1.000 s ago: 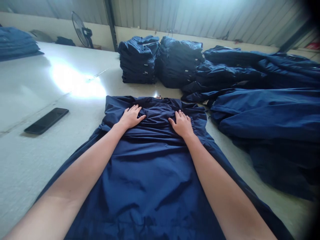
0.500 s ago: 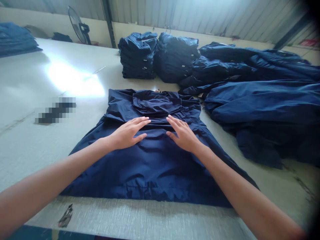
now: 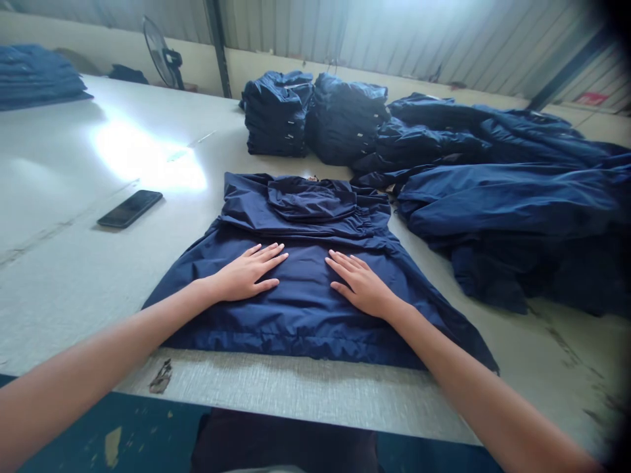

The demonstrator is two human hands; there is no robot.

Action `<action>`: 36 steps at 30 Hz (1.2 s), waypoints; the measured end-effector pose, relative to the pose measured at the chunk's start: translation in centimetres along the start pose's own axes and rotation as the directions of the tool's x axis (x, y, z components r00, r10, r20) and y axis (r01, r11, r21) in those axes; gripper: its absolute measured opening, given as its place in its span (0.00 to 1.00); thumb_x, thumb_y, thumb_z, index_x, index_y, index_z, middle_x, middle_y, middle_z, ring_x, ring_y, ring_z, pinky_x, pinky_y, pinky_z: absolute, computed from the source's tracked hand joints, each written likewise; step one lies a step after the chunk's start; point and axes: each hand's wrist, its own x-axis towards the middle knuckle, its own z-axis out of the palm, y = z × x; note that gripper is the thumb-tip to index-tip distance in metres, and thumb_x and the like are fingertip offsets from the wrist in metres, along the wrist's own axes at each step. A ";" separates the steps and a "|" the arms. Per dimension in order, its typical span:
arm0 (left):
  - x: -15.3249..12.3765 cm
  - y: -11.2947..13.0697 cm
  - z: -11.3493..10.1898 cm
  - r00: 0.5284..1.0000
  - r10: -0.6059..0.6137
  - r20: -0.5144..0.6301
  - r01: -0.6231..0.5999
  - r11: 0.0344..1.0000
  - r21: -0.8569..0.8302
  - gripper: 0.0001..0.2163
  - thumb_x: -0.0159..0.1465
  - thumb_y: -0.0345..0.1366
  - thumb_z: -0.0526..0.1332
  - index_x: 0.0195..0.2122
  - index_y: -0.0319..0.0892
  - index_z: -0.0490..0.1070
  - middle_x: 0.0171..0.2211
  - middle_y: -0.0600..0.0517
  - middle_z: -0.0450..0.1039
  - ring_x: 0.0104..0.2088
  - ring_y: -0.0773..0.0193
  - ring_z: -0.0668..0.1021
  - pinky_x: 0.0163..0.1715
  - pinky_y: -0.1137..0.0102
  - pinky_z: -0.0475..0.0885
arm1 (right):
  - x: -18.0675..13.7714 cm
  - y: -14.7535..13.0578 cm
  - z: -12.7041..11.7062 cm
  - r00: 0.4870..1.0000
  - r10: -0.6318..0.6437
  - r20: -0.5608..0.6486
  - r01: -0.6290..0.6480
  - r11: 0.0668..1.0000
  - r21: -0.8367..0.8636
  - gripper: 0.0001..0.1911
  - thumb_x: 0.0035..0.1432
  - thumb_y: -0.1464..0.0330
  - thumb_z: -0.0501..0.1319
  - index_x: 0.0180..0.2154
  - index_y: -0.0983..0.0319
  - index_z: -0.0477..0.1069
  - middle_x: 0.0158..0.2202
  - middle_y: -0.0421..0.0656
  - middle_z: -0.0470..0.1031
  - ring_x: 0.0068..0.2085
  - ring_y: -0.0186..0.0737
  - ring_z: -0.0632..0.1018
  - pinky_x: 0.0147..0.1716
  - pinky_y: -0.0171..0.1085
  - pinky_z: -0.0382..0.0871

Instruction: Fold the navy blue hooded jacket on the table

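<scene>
A navy blue jacket [image 3: 300, 322] lies spread in front of me, its upper part folded back over the far end, with gathered elastic showing at the right of the fold. On the left half of the lower cloth, my left hand [image 3: 251, 270] rests flat, fingers spread. My right hand [image 3: 359, 282] lies on the right half in the same way, palm down. A strip of bare cloth separates the two hands, and neither grips anything.
On the pale table [image 3: 49, 289], a black phone [image 3: 130, 208] lies to the left. Folded navy stacks [image 3: 280, 115] stand at the back, with loose navy garments [image 3: 513, 203] heaped along the right. A fan [image 3: 162, 56] and another blue pile [image 3: 39, 75] are far left.
Both hands have come slightly nearer to me and now lie flat on the cloth below the fold. The view has shifted, showing more of the table's front edge.
</scene>
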 end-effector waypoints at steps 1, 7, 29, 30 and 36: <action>-0.5 0.2 -0.1 1.000 0.025 -0.004 -0.025 0.999 -0.023 0.31 0.73 0.53 0.50 0.74 0.51 0.50 0.75 0.51 0.44 0.74 0.56 0.51 0.72 0.58 0.45 | -0.6 -0.4 -0.2 1.000 -0.019 0.002 0.019 1.000 0.009 0.31 0.73 0.56 0.49 0.72 0.58 0.55 0.74 0.49 0.54 0.73 0.47 0.58 0.70 0.54 0.53; -4.8 3.3 -0.7 0.971 0.236 -0.035 -0.239 0.958 -0.161 0.19 0.74 0.44 0.53 0.65 0.56 0.69 0.66 0.52 0.68 0.65 0.57 0.71 0.65 0.62 0.65 | -5.0 -3.5 -1.6 0.979 -0.203 0.034 0.200 0.977 0.079 0.31 0.71 0.54 0.55 0.70 0.56 0.59 0.71 0.49 0.60 0.71 0.51 0.62 0.69 0.56 0.56; -8.5 7.2 -1.1 0.936 0.351 -0.026 -0.326 0.891 0.315 0.17 0.69 0.21 0.54 0.55 0.38 0.73 0.53 0.41 0.75 0.49 0.53 0.78 0.43 0.63 0.78 | -8.6 -5.6 -1.6 0.918 -0.396 0.026 0.390 0.889 -0.241 0.24 0.69 0.79 0.50 0.64 0.70 0.64 0.41 0.50 0.74 0.38 0.44 0.74 0.39 0.42 0.74; -8.5 7.3 -1.2 0.945 0.326 -0.008 -0.308 0.899 0.310 0.17 0.68 0.20 0.53 0.55 0.38 0.72 0.53 0.40 0.75 0.49 0.54 0.78 0.43 0.64 0.77 | -8.6 -5.5 -1.6 0.922 -0.383 0.049 0.383 0.890 -0.247 0.26 0.67 0.81 0.49 0.65 0.71 0.63 0.42 0.51 0.74 0.39 0.44 0.74 0.39 0.42 0.74; -9.4 6.9 -2.1 0.997 0.076 0.004 -0.074 0.961 0.265 0.25 0.61 0.17 0.52 0.57 0.41 0.71 0.55 0.42 0.73 0.52 0.53 0.77 0.45 0.64 0.77 | -9.4 -4.7 -1.9 0.962 -0.260 0.083 0.272 0.935 -0.228 0.32 0.61 0.83 0.51 0.66 0.67 0.61 0.48 0.53 0.74 0.44 0.48 0.75 0.42 0.44 0.75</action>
